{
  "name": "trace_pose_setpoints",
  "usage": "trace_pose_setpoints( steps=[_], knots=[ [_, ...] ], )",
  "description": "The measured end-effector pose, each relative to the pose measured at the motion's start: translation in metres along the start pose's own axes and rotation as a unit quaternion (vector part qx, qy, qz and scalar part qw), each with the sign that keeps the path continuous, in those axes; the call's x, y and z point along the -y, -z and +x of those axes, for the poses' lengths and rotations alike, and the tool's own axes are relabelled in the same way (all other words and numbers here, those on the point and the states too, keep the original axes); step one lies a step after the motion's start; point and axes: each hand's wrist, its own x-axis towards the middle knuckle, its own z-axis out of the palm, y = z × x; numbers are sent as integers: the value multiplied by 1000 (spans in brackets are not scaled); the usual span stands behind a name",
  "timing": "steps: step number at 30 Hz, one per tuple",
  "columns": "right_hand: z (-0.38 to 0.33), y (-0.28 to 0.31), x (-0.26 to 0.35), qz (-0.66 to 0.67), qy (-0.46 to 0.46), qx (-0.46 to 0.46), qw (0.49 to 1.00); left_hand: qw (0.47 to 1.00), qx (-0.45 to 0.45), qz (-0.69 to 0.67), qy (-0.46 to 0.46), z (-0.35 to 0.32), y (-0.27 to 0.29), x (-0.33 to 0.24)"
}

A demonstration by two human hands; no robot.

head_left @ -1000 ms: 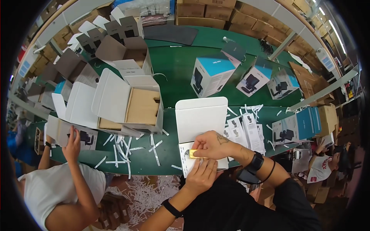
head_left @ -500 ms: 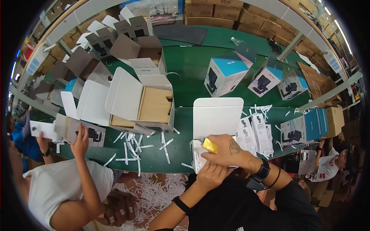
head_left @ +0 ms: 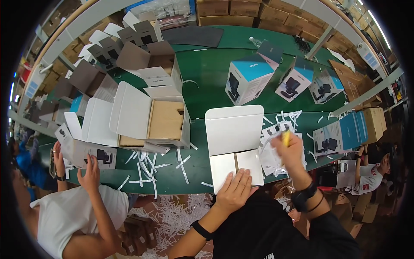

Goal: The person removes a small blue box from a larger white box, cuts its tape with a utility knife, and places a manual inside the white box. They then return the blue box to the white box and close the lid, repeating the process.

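An open white carton (head_left: 235,129) lies on the green table (head_left: 207,77) in front of me, lid flap raised. My left hand (head_left: 235,190) presses flat on the carton's near flaps. My right hand (head_left: 291,151) is lifted to the right of the carton, fingers closed on a small yellow tool (head_left: 285,138), above some white leaflets (head_left: 276,155).
Open white and brown boxes (head_left: 151,118) stand to the left. Blue and white product boxes (head_left: 248,80) sit farther back and at the right (head_left: 340,136). White paper strips (head_left: 146,164) litter the table and floor. A person in a white shirt (head_left: 69,216) works at my left.
My right hand has lifted off the carton's front flaps and swung right with the yellow tool. My left hand has stayed on the flaps.
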Motion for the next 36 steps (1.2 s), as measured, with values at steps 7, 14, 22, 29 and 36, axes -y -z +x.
trace_pose_setpoints(
  steps=[7,14,22,29,36],
  knots=[
    [36,9,-2,-211,167,75,960,1000,22,5,18,5,-6,-15],
    [5,8,46,116,71,275,952,991,6,-102,83,22,11,-21],
    [-75,51,35,-178,349,220,893,734,20,-561,381,10,31,-23],
    [-104,68,38,-145,-44,314,937,671,-4,-619,408,25,15,-48],
    [-113,49,12,-61,-104,265,957,693,-3,-605,392,30,13,-54]
  ],
)
